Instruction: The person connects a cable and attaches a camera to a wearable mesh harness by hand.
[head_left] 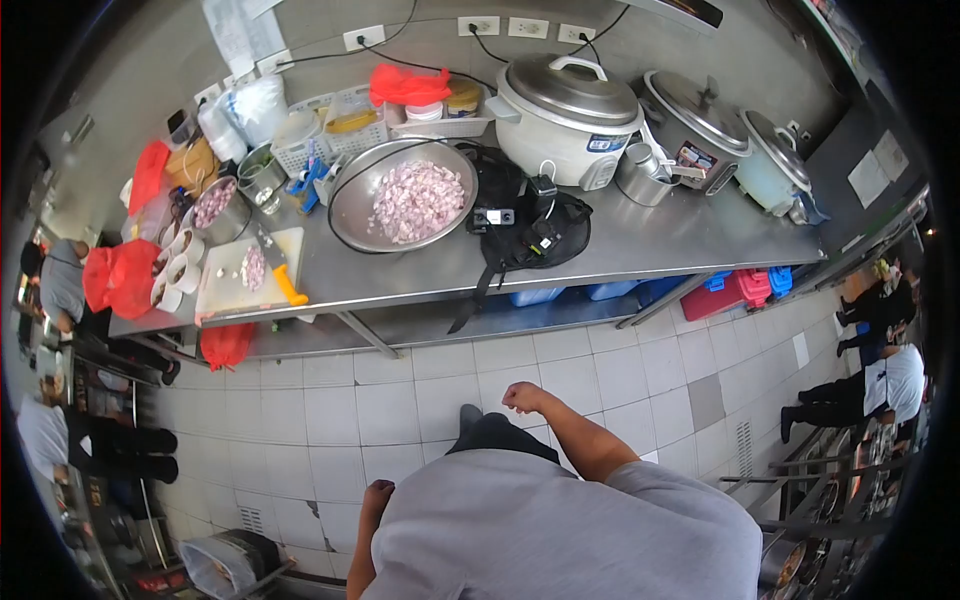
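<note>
My right hand [523, 397] hangs in front of me over the tiled floor, its fingers curled in and nothing visible in them. Low at my side is my left hand [380, 490], small and dark in view, with its fingers mostly hidden. Neither hand touches the steel table [440, 285]. On that table stands a large metal bowl [350, 205] of chopped onion [418, 200]. To its left lies a white cutting board [225, 285], with a little chopped onion and a knife with a yellow handle [290, 287] on it.
A black bag [560, 235] with small electronic devices lies beside the bowl. Large rice cookers [565, 120] line the wall. Red plastic bags [120, 277] and small cups are at the left. People [895, 385] stand on both sides. A lined bin [215, 565] is behind me.
</note>
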